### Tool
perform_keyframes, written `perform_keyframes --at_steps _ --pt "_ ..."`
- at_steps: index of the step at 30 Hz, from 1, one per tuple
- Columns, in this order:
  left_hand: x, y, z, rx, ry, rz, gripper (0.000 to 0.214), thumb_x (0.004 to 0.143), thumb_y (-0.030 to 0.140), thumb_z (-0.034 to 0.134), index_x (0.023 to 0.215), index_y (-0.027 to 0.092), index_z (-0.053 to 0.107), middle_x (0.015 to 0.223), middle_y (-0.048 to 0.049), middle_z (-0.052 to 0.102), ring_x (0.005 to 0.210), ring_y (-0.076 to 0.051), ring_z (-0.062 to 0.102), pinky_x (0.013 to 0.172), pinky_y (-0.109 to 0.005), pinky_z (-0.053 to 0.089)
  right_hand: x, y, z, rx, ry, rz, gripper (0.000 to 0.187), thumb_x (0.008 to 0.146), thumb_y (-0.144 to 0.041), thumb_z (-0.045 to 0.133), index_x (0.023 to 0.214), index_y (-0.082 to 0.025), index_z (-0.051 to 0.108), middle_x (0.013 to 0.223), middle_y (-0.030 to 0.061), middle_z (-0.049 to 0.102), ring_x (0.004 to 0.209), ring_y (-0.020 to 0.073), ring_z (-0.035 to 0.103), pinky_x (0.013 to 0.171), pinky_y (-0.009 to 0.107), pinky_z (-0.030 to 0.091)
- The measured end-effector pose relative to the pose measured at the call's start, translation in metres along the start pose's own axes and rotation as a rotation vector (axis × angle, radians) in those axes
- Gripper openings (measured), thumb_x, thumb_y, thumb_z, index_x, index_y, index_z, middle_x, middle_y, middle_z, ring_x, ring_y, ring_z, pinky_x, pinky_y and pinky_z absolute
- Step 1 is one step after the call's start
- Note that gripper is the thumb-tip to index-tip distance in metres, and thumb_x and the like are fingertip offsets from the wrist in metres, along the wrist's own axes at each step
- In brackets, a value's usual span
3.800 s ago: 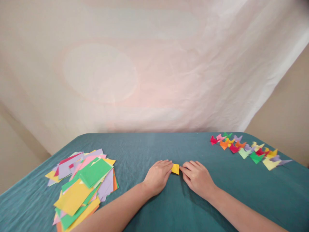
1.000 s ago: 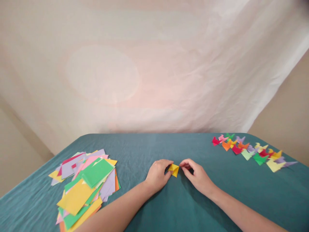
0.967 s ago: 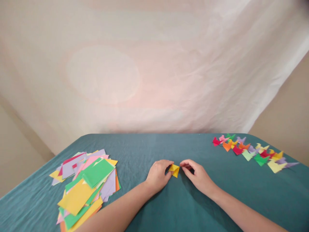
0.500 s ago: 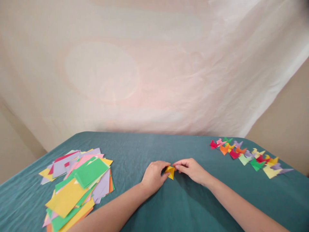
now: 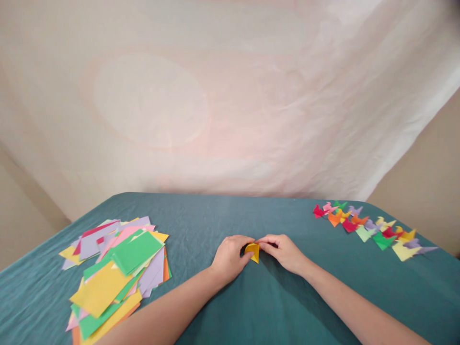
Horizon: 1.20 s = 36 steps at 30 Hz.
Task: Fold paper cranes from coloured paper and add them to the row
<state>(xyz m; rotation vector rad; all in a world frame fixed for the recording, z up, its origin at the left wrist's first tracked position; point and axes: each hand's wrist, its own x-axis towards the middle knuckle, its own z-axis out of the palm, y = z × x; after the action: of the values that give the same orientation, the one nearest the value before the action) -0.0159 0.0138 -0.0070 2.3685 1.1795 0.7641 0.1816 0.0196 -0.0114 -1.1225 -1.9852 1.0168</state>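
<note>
A small folded piece of yellow paper [image 5: 253, 251] is held between both hands near the middle of the table. My left hand [image 5: 232, 255] grips its left side, with the fingers behind and the thumb in front. The fingertips of my right hand [image 5: 280, 250] pinch its upper right corner. Part of the paper is hidden behind the left fingers and thumb. Its lower tip points down toward the cloth; whether it touches the cloth I cannot tell.
To the left lies a loose, overlapping pile of coloured paper sheets [image 5: 104, 287]. Several small folded paper birds [image 5: 364, 233] stand in slanting rows at the right. A dark green cloth [image 5: 201, 215] covers the table, and a pale sheet [image 5: 230, 96] hangs behind it.
My right fingertips have shifted a little up and left, onto the top edge of the yellow paper, close to my left fingers. The view has tilted slightly.
</note>
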Motion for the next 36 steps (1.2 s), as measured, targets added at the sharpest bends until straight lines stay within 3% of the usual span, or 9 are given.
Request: perform_keyframes --at_steps 20,30,36 --pt "-0.0008 -0.0035 0.0039 -0.018 0.005 0.013 0.036 0.078 0.020 0.053 0.113 0.023 0.059 0.112 -0.0030 0.062 0.104 -0.019 0.056 0.096 -0.032 0.040 -0.0010 0.0005 0.0048 -0.114 0.029 0.004 0.028 0.087 -0.036 0.049 0.099 -0.020 0.069 0.081 0.0039 0.065 0.075 0.0165 0.059 0.070 0.027 0.045" --pt "-0.0017 -0.0040 0.0043 -0.007 0.006 -0.001 0.035 0.078 0.021 0.054 0.113 0.023 0.059 0.112 -0.0026 0.062 0.103 -0.020 0.057 0.095 -0.031 0.039 -0.0023 -0.0070 -0.0022 -0.067 -0.070 -0.039 0.030 0.090 -0.035 0.043 0.102 -0.021 0.067 0.086 0.0042 0.064 0.082 0.0163 0.058 0.077 0.027 0.043" --pt "-0.0001 0.0017 0.0009 -0.016 0.005 0.008 0.028 0.086 0.026 0.046 0.109 0.023 0.061 0.107 -0.0021 0.065 0.098 -0.018 0.058 0.092 -0.029 0.041 -0.0024 -0.0058 -0.0021 -0.059 -0.056 -0.049 0.033 0.091 -0.035 0.039 0.099 -0.021 0.068 0.083 0.0039 0.063 0.081 0.0167 0.058 0.076 0.028 0.042"
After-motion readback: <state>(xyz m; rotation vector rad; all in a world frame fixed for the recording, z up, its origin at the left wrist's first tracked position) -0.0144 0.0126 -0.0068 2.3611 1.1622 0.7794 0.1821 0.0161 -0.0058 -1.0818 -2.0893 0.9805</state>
